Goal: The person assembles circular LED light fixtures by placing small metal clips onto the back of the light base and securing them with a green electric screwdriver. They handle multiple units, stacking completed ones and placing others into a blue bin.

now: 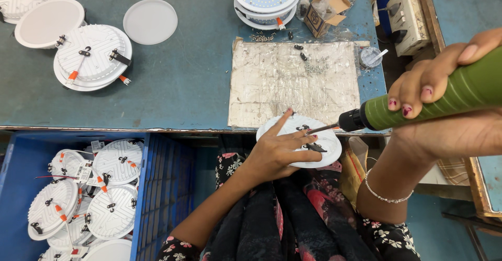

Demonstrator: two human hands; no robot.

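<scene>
From the head view, her left hand presses spread fingers on the round white plastic lamp housing at the worn work mat's near edge, steadying it while her right hand grips the green-handled electric screwdriver, tip on it.

The green screwdriver runs off the right edge; the left hand hides part of the round lamp.

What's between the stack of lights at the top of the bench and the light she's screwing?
In the head view, a worn silvery mat with scattered screws lies between the top stack and the round light.
</scene>
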